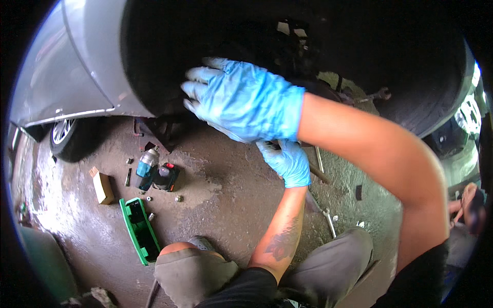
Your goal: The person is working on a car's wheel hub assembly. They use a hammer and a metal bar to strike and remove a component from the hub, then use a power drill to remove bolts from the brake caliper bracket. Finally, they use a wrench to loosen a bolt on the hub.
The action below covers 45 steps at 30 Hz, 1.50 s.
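My right hand [244, 100], in a blue glove, reaches across in front of the dark wheel well [169, 51] of a grey car. Its fingers are stretched out and spread, and nothing shows in them. Just below it is my left hand [288, 163], also in a blue glove, with its fingers curled. The right hand partly covers the left, so whatever the left fingers hold cannot be made out. Behind my right forearm, metal suspension parts [339, 84] and a wrench-like metal end [382, 94] show in the wheel well.
On the wet concrete floor to the left stand a cordless impact wrench [149, 172], a small cardboard box [102, 188] and a green tray [134, 220], with loose nuts and sockets around. A wrench [329, 222] lies near my right knee. Another person [468, 203] is at the far right.
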Motion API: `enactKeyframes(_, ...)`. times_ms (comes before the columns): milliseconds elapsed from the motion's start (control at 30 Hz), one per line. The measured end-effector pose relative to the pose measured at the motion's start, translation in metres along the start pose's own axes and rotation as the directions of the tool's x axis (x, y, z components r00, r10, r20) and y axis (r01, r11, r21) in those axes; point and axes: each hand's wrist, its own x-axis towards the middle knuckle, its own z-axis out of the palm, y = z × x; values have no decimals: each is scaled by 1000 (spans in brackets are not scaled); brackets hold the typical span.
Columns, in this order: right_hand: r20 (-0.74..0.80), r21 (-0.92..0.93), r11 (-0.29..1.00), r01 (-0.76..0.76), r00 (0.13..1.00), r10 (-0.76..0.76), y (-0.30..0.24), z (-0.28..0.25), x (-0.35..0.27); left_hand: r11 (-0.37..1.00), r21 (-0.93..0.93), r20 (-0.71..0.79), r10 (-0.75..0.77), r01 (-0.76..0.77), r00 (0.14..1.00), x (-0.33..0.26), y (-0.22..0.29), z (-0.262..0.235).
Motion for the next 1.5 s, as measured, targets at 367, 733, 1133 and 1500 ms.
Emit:
enactKeyframes(367,385,649,304,-697,646,660,8,37,25,993,24,21,113,-114,993,-14,-4,3)
enactKeyframes(733,15,980,-1,-200,67,998,-58,-82,-243,637,490,210,576,-595,790,16,-9,-35)
enactKeyframes(1133,227,309,41,-950,115,967,-211,84,-391,995,13,-122,-92,95,988,-16,21,26)
enactKeyframes(1500,-224,304,828,-472,809,544,-1,-47,-55,983,-72,-21,169,-170,985,-10,-1,17)
